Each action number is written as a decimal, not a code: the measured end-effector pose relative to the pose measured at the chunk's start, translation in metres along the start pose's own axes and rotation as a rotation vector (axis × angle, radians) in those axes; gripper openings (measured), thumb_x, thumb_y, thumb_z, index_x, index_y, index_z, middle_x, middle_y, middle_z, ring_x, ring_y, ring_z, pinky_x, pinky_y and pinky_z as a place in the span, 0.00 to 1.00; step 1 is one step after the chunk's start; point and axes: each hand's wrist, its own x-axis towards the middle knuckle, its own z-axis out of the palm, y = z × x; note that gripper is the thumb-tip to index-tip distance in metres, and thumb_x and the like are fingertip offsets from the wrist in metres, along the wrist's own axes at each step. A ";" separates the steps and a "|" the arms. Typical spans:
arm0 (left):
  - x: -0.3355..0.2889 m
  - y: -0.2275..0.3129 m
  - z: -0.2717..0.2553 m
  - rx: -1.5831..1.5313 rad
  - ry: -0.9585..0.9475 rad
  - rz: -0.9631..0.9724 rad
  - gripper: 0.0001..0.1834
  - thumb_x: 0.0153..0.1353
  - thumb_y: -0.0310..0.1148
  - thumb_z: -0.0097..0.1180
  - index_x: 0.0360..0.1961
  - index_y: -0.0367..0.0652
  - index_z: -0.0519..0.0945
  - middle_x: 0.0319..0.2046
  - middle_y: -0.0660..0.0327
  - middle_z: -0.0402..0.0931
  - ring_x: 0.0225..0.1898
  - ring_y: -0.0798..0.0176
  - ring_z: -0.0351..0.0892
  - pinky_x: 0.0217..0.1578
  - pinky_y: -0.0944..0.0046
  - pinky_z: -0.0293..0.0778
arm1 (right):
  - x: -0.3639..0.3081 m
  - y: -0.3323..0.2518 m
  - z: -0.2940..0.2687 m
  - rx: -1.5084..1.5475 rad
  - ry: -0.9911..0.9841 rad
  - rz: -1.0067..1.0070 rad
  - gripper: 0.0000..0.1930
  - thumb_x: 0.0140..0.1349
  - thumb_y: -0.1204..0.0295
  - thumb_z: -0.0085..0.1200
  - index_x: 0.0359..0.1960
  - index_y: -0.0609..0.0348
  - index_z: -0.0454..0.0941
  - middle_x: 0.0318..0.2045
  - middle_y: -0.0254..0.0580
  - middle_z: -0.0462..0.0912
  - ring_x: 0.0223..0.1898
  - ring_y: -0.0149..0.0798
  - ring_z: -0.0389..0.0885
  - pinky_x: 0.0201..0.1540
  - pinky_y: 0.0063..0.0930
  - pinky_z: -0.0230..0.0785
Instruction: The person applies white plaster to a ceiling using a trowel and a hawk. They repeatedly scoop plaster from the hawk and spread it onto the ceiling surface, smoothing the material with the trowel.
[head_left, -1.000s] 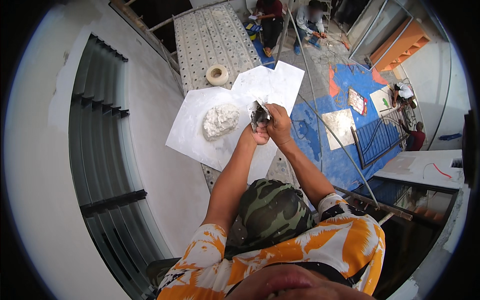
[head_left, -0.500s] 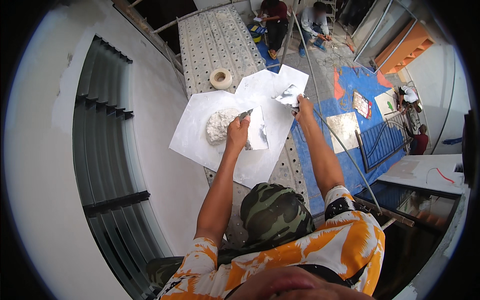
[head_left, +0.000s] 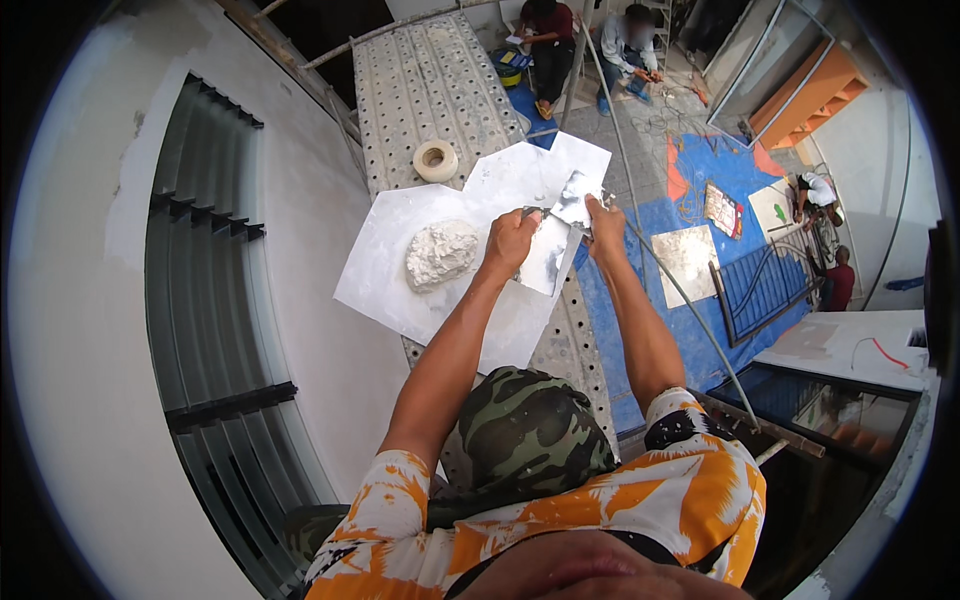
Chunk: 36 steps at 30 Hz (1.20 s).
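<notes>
My left hand (head_left: 511, 243) is closed on a broad, flat metal putty knife (head_left: 543, 262), its shiny blade held over the right part of a white sheet (head_left: 380, 235). Just beside it, my right hand (head_left: 606, 228) grips a second metal scraper (head_left: 571, 203) with white smears on its blade. The two blades are close together and overlap in view; whether they touch I cannot tell. A lumpy mound of white putty (head_left: 440, 255) sits on the sheet, left of my left hand.
The sheet lies on a perforated metal scaffold plank (head_left: 425, 85), with a tape roll (head_left: 449, 166) behind it. A slanting pole (head_left: 684, 292) passes on the right. Below are blue sheeting (head_left: 650, 345), a metal grille (head_left: 765, 290) and several people. A louvred window (head_left: 205, 300) lines the left wall.
My left hand has carried its putty knife right and slightly up, away from the putty mound and next to the right scraper. The right scraper has tilted and shifted slightly.
</notes>
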 end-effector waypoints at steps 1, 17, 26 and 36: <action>0.003 -0.001 0.003 -0.014 0.001 -0.004 0.20 0.71 0.41 0.56 0.33 0.32 0.81 0.23 0.51 0.79 0.27 0.59 0.72 0.33 0.55 0.70 | -0.002 -0.002 -0.003 0.053 -0.041 0.037 0.12 0.65 0.66 0.65 0.43 0.60 0.79 0.27 0.37 0.83 0.20 0.32 0.80 0.15 0.32 0.63; 0.071 -0.028 -0.010 -0.699 0.017 -0.565 0.16 0.72 0.43 0.57 0.37 0.39 0.81 0.23 0.61 0.78 0.26 0.62 0.77 0.26 0.60 0.71 | -0.050 -0.032 -0.054 0.296 -0.163 0.055 0.09 0.71 0.68 0.59 0.43 0.62 0.79 0.30 0.38 0.85 0.21 0.30 0.79 0.22 0.27 0.71; 0.026 -0.047 -0.002 -1.562 -0.395 -1.108 0.12 0.69 0.35 0.50 0.30 0.40 0.79 0.14 0.70 0.71 0.10 0.75 0.61 0.10 0.71 0.54 | -0.086 0.011 0.018 -0.627 -0.145 -1.222 0.12 0.68 0.75 0.57 0.52 0.62 0.79 0.31 0.54 0.83 0.29 0.55 0.85 0.31 0.41 0.77; -0.023 -0.020 -0.088 -1.130 0.165 -0.636 0.21 0.79 0.49 0.46 0.49 0.43 0.80 0.42 0.62 0.84 0.39 0.65 0.82 0.34 0.57 0.77 | -0.051 0.063 -0.005 -0.064 -0.139 -0.241 0.15 0.70 0.75 0.52 0.56 0.66 0.76 0.44 0.44 0.87 0.45 0.42 0.88 0.42 0.42 0.83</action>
